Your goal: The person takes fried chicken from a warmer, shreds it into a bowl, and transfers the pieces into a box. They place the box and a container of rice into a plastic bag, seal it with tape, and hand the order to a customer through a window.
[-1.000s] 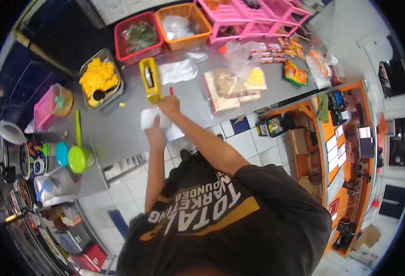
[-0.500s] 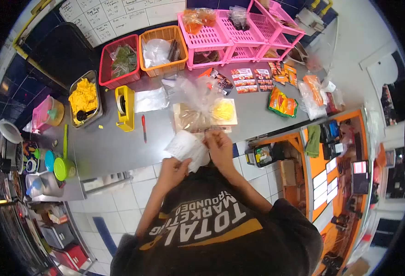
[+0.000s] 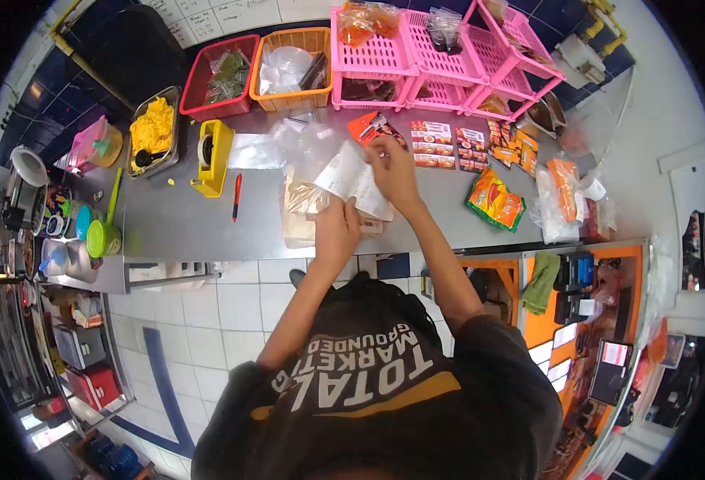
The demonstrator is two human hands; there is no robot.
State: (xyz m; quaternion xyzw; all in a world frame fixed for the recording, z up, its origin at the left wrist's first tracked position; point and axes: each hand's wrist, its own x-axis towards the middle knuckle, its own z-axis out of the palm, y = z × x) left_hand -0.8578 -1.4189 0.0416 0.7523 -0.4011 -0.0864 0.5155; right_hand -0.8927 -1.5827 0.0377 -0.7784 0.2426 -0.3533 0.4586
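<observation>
A white paper slip with printed lines [image 3: 344,172], like a receipt, is held up over the counter. My left hand [image 3: 338,232] pinches its lower edge. My right hand [image 3: 395,174] is closed at its upper right edge, with the fingertips partly hidden. Behind and below the slip lie a clear plastic bag [image 3: 308,142] and a light brown flat pack [image 3: 298,212], whose contents I cannot make out.
On the steel counter are a red pen [image 3: 237,198], a yellow tape dispenser [image 3: 215,164], a tray of yellow food [image 3: 152,132], printed cards [image 3: 434,146] and an orange-green packet [image 3: 496,200]. Baskets [image 3: 292,100] and pink racks [image 3: 372,56] line the back.
Both hands and the paper slip have moved forward over the pack, and the slip is raised more upright. The yellow item is now out of sight. The camera view has shifted.
</observation>
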